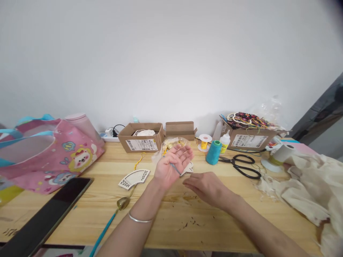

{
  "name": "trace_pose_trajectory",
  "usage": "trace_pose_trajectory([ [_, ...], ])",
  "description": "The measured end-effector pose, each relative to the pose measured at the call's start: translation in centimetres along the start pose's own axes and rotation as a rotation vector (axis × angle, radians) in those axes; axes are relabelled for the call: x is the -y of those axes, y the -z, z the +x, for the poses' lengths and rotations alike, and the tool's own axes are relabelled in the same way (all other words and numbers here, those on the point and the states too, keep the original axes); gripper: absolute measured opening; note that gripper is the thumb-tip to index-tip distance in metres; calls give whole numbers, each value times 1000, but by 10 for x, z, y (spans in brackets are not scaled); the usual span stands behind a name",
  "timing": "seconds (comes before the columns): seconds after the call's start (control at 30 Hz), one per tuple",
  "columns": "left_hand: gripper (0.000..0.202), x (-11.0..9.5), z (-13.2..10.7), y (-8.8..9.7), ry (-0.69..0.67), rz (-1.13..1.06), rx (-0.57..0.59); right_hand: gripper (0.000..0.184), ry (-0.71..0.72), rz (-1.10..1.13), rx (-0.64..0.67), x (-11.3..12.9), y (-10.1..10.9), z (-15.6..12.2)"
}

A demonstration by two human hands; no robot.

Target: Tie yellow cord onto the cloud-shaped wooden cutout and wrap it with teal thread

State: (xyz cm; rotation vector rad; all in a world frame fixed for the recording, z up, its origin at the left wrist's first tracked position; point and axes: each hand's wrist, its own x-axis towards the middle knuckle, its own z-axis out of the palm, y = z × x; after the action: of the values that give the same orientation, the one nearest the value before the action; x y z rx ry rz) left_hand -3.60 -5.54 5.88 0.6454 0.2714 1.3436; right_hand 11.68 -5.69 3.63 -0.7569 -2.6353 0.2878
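Note:
My left hand (171, 165) is raised palm up over the wooden table (80, 214), fingers spread and open. A thin teal thread (175, 169) lies across its palm. My right hand (206, 186) rests low on the table just right of it, back up, fingertips pressed together near the thread's lower end; what they pinch is too small to tell. A pale wooden cutout (189, 167) shows between the two hands. A fan-shaped wooden cutout (134, 178) lies to the left of my left wrist.
A teal thread spool (213, 152), black scissors (242, 165), a glue bottle (225, 141) and a yellow spool (205, 141) stand behind. Cardboard boxes (142, 138) line the wall. A pink bag (45, 153) and a dark tablet (45, 217) lie left, cream cloth (308, 189) right.

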Motion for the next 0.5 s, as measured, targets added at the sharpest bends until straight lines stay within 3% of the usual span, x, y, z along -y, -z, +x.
trace_pose_trajectory([
  [0.07,40,-2,5,5,-76,25,-54,23,3,-207,15,6,1,-4],
  [0.17,40,0,7,8,-78,82,-76,23,-1,-346,-34,13,7,-8],
  [0.33,42,8,3,6,104,161,-26,20,20,-396,-189,15,29,-7],
  [0.5,38,15,0,7,345,97,41,19,47,-272,-248,12,44,5],
])
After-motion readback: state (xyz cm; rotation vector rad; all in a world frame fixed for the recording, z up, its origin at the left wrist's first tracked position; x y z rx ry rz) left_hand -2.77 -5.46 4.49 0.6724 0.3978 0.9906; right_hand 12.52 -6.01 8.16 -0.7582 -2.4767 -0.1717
